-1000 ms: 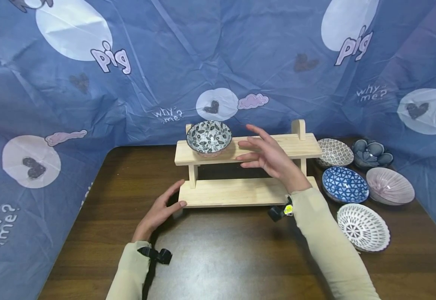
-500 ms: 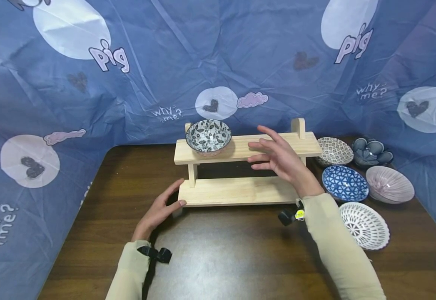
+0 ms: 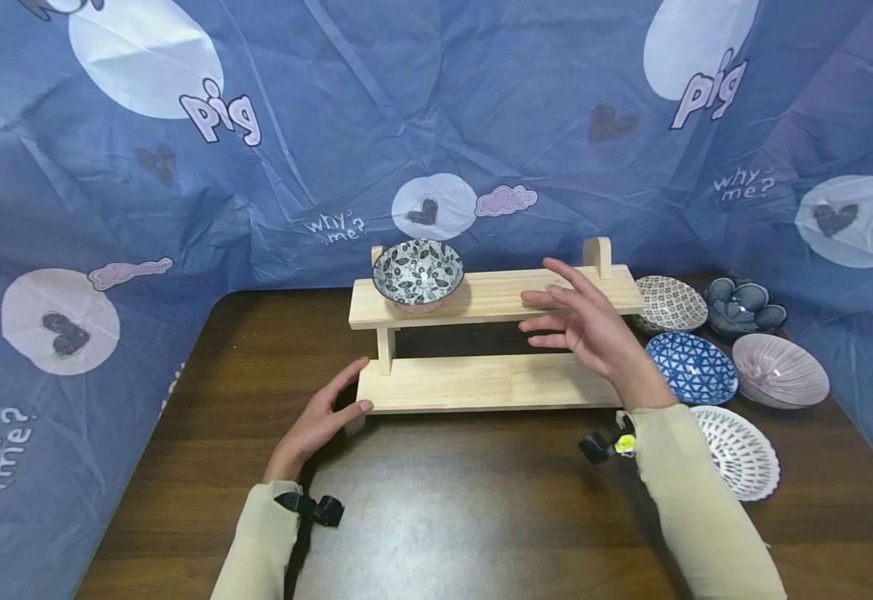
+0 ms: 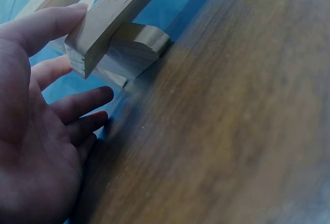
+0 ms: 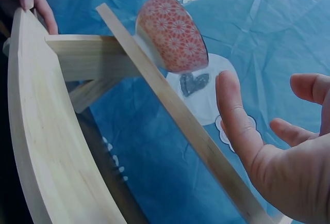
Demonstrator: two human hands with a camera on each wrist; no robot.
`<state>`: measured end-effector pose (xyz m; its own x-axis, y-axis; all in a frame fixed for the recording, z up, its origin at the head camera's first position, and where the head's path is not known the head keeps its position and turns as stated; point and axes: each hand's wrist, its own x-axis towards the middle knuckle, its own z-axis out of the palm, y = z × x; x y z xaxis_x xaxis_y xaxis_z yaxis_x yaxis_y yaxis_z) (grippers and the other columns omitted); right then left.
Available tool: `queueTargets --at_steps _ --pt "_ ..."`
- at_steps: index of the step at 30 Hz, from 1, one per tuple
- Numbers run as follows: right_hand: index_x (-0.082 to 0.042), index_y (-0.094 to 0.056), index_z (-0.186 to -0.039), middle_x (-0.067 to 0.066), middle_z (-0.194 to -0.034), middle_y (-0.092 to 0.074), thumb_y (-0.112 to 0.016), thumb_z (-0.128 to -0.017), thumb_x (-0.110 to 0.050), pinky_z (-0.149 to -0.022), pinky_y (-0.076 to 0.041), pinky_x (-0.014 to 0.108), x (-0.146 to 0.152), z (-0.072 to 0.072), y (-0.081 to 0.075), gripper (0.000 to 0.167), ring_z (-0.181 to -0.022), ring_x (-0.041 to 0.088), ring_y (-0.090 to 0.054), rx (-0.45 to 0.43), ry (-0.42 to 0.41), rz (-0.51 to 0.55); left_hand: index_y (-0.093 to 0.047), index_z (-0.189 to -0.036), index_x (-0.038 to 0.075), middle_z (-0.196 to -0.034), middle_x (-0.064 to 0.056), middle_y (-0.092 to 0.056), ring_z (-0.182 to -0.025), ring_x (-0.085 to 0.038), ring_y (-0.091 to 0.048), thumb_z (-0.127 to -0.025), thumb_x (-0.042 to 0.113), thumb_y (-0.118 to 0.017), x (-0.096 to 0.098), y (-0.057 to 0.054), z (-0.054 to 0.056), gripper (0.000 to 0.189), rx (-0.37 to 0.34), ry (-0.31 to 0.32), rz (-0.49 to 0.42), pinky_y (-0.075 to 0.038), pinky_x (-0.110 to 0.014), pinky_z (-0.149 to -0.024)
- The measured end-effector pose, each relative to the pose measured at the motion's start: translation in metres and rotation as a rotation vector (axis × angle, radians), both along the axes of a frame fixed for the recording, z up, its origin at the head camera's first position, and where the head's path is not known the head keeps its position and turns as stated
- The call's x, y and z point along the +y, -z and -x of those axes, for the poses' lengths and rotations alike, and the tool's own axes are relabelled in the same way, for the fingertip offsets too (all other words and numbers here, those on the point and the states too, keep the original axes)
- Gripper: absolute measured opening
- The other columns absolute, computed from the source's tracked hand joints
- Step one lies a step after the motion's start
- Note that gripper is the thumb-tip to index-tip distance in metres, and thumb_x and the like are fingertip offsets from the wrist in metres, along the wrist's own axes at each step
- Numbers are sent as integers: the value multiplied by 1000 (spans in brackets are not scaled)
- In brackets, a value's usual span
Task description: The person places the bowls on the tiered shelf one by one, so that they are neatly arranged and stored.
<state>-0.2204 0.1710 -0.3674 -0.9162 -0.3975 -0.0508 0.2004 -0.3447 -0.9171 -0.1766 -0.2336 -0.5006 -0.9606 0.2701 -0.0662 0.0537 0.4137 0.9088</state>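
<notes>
A two-tier wooden display shelf [image 3: 474, 385] stands on the table. My left hand [image 3: 321, 421] holds the left end of its lower board, thumb at the front corner and a finger at the back corner. In the left wrist view, thumb and index finger [image 4: 49, 74] meet the board end while the other fingers stay off it. A bowl with a dark leaf pattern inside [image 3: 418, 273] sits on the left of the upper board; its outside shows red flowers in the right wrist view. My right hand [image 3: 594, 333], fingers spread and holding nothing, hovers before the shelf's right side.
Right of the shelf stand a brown-patterned bowl [image 3: 670, 305], a dark petal-shaped bowl [image 3: 745, 308], a blue triangle-patterned bowl [image 3: 691, 368], a pale pink bowl [image 3: 781, 372] and a white scalloped bowl [image 3: 747, 454], partly behind the right sleeve. A blue printed cloth [image 3: 293, 125] hangs behind the table.
My right hand has moved rightward and slightly down, away from the leaf-patterned bowl, its sleeve now covering more of the white bowl. The left hand and the shelf have stayed in place.
</notes>
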Motion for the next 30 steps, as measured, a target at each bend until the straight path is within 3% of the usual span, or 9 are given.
queueTargets --at_steps 8,16,24,30 --pt "-21 -20 -158 2 -118 -73 -44 -107 -21 -74 -63 36 16 -10 4 57 -88 22 -77 25 8 16 -35 -157 21 -165 -11 -30 -154 -36 -24 -95 29 -66 0 -1 0 69 -9 -3 -1 -12 -67 -122" --pt "-24 -30 -151 4 -119 -74 -41 -108 -18 -75 -63 36 31 -19 8 45 -89 23 -77 62 8 58 -34 -157 19 -165 -12 -31 -154 -36 -24 -95 29 -66 1 -2 -1 70 -12 -3 4 -12 -67 -122" --pt "-18 -21 -155 7 -120 -73 -34 -109 -13 -77 -63 37 44 -28 13 48 -91 25 -77 94 -13 105 -33 -157 17 -165 -12 -30 -154 -36 -23 -96 28 -65 2 -3 -1 70 -13 -3 6 -12 -67 -122" --pt "-16 -13 -158 7 -122 -72 -37 -109 -15 -77 -63 38 57 -35 16 54 -92 25 -77 84 -7 111 -34 -157 19 -165 -12 -29 -155 -36 -22 -96 29 -65 2 -3 -1 69 -22 -7 4 -11 -67 -122"
